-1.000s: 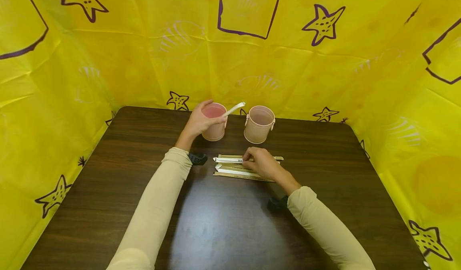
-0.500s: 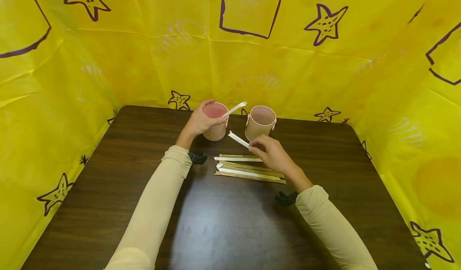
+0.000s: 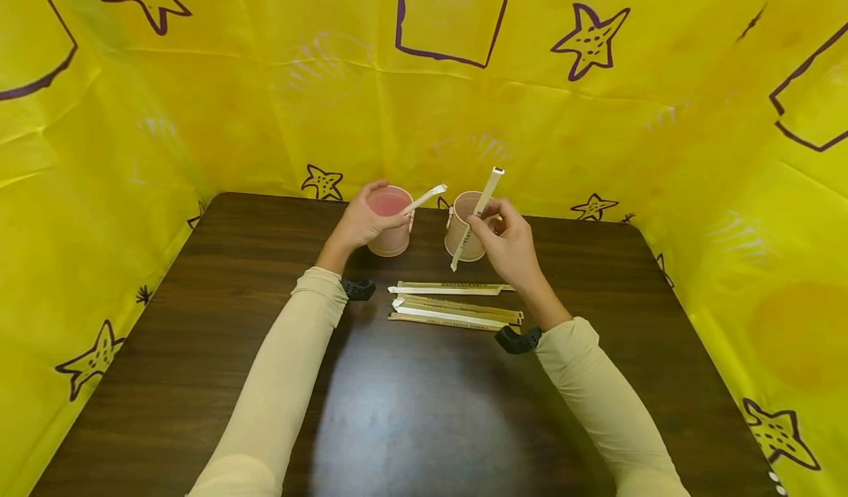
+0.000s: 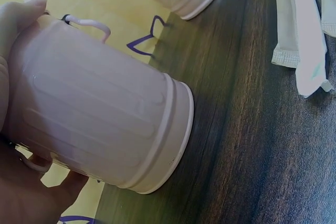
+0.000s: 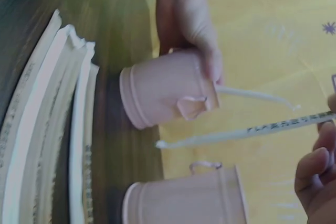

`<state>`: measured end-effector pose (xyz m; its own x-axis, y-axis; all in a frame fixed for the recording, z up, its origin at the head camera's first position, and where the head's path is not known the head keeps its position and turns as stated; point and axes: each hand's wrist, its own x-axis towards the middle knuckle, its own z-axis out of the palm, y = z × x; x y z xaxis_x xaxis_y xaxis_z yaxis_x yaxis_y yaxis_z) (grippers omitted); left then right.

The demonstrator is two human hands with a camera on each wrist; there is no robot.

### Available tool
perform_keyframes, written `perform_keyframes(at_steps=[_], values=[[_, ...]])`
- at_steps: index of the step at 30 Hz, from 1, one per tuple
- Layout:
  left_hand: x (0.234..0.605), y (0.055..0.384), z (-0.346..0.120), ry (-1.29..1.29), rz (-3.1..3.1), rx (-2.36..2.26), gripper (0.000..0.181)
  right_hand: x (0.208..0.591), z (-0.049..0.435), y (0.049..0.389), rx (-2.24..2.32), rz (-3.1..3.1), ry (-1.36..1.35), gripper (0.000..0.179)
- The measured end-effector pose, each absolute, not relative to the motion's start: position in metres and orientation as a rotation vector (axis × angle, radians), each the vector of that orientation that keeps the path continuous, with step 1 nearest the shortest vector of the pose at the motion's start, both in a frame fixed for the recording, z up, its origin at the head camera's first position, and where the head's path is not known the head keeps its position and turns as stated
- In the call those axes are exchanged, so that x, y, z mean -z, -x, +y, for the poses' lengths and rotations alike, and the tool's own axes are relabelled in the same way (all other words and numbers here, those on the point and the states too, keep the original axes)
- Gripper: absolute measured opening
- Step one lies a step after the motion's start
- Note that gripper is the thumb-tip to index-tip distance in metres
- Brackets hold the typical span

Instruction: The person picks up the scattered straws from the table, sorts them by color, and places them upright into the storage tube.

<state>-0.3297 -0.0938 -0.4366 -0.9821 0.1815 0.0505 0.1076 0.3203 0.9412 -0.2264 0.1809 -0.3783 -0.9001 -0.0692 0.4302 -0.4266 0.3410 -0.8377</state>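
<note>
My left hand (image 3: 361, 223) grips the rim of a small pink bucket (image 3: 389, 243) with loop handles at the table's back edge. A white paper-wrapped straw (image 3: 429, 196) leans out of that bucket by my thumb. In the right wrist view, my right hand (image 5: 317, 179) pinches another paper-wrapped straw (image 5: 231, 137) with dark printing along it. The head view shows this straw slanting up in front of the second pink bucket (image 3: 453, 235), its lower end outside the bucket. Part of the second bucket is hidden behind my right hand.
Several paper-wrapped straws, white (image 3: 437, 291) and brown (image 3: 464, 305), lie in a row on the dark wooden table (image 3: 265, 261) in front of the buckets. A yellow patterned cloth (image 3: 252, 114) hangs around the back and sides. Dark bands (image 3: 518, 340) sit on both wrists.
My right hand has picked a wrapped straw off the row, lifted it towards the right bucket and turned it steeper. My left hand has stayed on the left bucket.
</note>
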Motion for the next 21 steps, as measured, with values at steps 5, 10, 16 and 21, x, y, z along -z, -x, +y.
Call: perform_keyframes(at_steps=[5,10,16,21], values=[[0.438,0.329,-0.096,-0.279,2.491,-1.77,0.098,0.371,0.171,0.232,-1.826,-2.042,-0.384,0.013],[0.439,0.327,-0.097,-0.277,2.489,-1.753,0.098,0.372,0.161,0.24,-1.86,-1.828,-0.349,0.013],[0.439,0.328,-0.098,-0.287,2.502,-1.749,0.097,0.373,0.149,0.256,-1.923,-1.726,-0.285,0.015],[0.437,0.329,-0.099,-0.291,2.504,-1.741,0.098,0.375,0.136,0.265,-2.018,-1.734,-0.24,0.016]])
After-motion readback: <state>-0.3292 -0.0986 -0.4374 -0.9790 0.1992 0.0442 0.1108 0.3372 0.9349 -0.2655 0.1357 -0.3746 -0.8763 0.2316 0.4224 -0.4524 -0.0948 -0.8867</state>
